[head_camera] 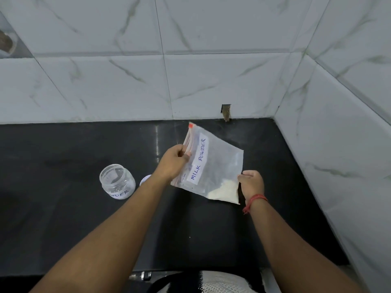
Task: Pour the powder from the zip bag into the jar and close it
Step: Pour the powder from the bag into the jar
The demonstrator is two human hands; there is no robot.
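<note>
A clear zip bag (218, 163) with a white label reading "MILK POWDER" is held above the black counter, its zip edge to the left. White powder (224, 190) has gathered in its lower right corner. My left hand (174, 160) pinches the zip edge. My right hand (251, 183) grips the bag's right edge near the powder. To the left an open clear jar (117, 181) with a white label stands upright on the counter. Its white lid (145, 179) lies just right of it, partly hidden by my left forearm.
The black counter (74, 218) runs to tiled walls at the back and right, forming a corner at the far right. A small hole (226, 112) is in the back wall just above the counter. The counter's front edge lies near my body.
</note>
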